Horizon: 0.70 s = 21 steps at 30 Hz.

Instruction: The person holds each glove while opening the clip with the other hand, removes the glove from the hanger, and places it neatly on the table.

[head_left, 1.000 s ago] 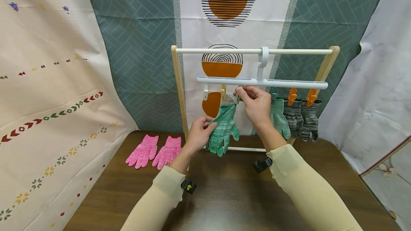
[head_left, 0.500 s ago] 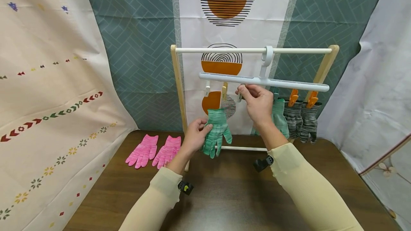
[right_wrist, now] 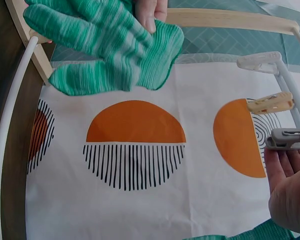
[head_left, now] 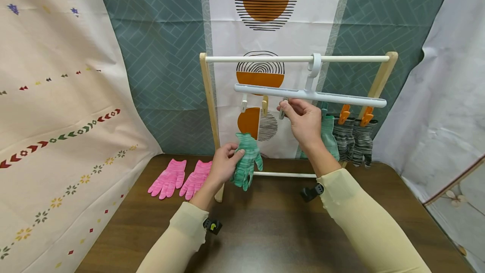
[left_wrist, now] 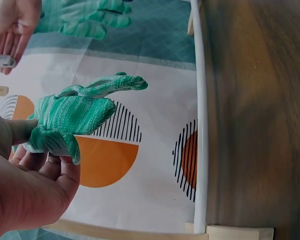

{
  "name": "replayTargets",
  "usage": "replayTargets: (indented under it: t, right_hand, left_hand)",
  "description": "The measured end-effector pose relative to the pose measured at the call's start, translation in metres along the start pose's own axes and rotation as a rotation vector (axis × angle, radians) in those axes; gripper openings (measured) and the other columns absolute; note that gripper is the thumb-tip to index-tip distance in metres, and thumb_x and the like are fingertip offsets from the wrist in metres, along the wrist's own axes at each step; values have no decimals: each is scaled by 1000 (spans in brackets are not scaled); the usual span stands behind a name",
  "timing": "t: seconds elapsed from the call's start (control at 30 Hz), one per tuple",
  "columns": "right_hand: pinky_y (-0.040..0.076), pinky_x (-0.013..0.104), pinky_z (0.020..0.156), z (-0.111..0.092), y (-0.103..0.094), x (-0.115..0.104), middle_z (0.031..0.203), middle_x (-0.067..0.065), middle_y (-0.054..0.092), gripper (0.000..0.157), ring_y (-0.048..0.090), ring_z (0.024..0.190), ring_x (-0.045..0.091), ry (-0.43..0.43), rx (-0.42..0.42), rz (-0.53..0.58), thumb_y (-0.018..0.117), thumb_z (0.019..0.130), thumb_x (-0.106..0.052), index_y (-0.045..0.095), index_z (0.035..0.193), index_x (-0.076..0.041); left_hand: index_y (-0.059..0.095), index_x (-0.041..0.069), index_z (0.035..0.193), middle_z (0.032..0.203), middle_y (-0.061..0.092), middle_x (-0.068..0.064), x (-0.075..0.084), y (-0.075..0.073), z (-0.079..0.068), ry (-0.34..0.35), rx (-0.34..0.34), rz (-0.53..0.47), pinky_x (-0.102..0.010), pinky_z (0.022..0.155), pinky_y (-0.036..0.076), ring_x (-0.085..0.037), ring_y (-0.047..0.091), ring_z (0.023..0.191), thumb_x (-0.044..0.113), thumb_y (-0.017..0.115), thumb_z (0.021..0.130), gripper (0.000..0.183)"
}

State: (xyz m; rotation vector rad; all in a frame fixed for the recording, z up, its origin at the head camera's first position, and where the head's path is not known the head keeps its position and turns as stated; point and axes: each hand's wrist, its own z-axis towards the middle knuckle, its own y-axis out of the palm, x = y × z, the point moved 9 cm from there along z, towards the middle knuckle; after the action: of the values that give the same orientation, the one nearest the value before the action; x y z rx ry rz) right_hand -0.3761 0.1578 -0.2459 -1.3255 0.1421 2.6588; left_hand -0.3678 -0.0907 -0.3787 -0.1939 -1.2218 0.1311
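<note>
My left hand [head_left: 224, 162] pinches a green knit glove [head_left: 248, 159] near its cuff, between thumb and fingers. The glove hangs below the hanger bar, apart from the clips, its fingers pointing down. My right hand [head_left: 306, 122] holds a grey clip [right_wrist: 288, 138] under the light-blue hanger [head_left: 276, 92]. Left of that clip hang a beige clip [head_left: 265, 105] and a white clip [head_left: 244, 103], both with nothing in them. To the right of my right hand, another green glove [head_left: 329, 138] and two dark grey striped gloves [head_left: 344, 136] hang from clips.
The hanger hooks over the white top rod [head_left: 257, 59] of a wood-sided rack [head_left: 208, 96]. Two pink gloves [head_left: 168, 179] lie on the brown table [head_left: 265, 222] at the left. Orange clips [head_left: 344, 114] hold the dark gloves. Patterned cloths hang behind and beside the table.
My left hand has drawn the green glove down and left, away from the grey clip. The hanger has tilted, its left end higher. My right hand stays at the clip.
</note>
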Motion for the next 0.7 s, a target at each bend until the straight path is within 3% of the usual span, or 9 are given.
replayTargets:
  t: [0.17, 0.43, 0.7]
  right_hand:
    - [57, 29, 91, 0, 0, 0, 105, 10, 80, 39, 75, 100, 14, 5, -31, 14, 78, 100, -28, 75, 124, 2]
    - [56, 29, 96, 0, 4, 0, 113, 12, 79, 38, 74, 105, 15, 33, -78, 12, 75, 102, -25, 73, 126, 3]
    - [55, 30, 99, 1, 5, 1, 118, 12, 78, 38, 73, 109, 16, 51, -110, 18, 75, 102, -24, 72, 130, 1]
  left_hand:
    - [69, -2, 115, 69, 59, 0, 0, -9, -3, 6, 7, 21, -30, 68, 47, -15, 51, 66, 13, 66, 106, 18]
    - [68, -2, 118, 82, 70, -8, -4, -29, -10, -21, 26, -2, -26, 69, 51, -16, 58, 72, 13, 67, 106, 20]
    - [66, -4, 121, 76, 65, -4, -5, -54, -20, -32, 25, 32, -26, 65, 49, -13, 54, 68, 16, 66, 107, 23]
